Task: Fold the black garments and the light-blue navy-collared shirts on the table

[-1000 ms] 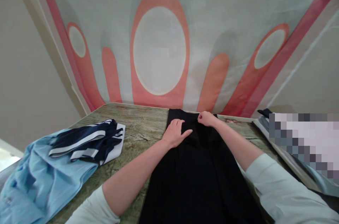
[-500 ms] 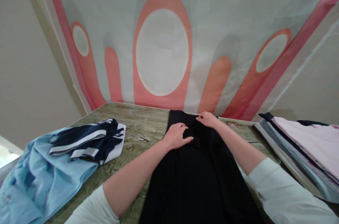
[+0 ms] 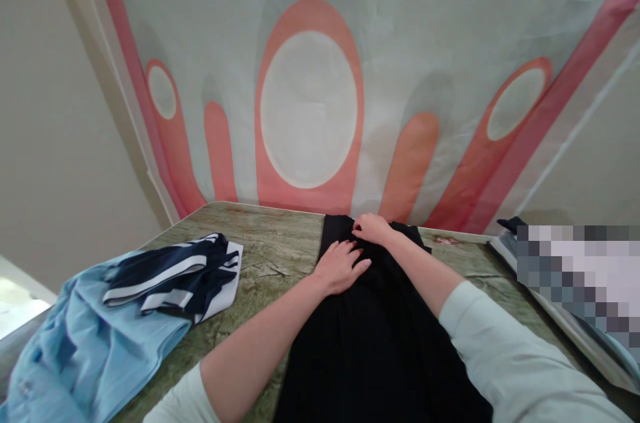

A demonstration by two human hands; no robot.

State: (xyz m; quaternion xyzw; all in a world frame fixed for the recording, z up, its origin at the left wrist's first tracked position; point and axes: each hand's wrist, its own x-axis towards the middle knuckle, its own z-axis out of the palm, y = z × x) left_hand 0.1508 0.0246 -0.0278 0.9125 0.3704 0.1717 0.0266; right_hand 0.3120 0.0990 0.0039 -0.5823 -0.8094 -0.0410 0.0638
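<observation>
A black garment (image 3: pixel 370 343) lies lengthwise on the wood-patterned table (image 3: pixel 273 236), its far end near the back edge. Whether it is trousers or a skirt, I cannot tell. Flat on its upper left part rests my left hand (image 3: pixel 340 268), open, with fingers stretched and thumb apart. Just beyond it, my right hand (image 3: pixel 373 228) has its fingers pinched on the cloth near the garment's far end. Part of the fabric is hidden beneath both hands and my right forearm.
To the left, a navy garment with white stripes (image 3: pixel 165 273) lies over a light blue garment (image 3: pixel 95 349). A stack of folded clothes (image 3: pixel 505 256) stands at the right, partly pixelated. Behind the table rises a wall covering (image 3: pixel 400 23) with coral shapes.
My right hand has moved left across the garment's far end, pulling cloth inward, and is now closer to my left hand. The left hand stays on the fabric. The view has shifted slightly.
</observation>
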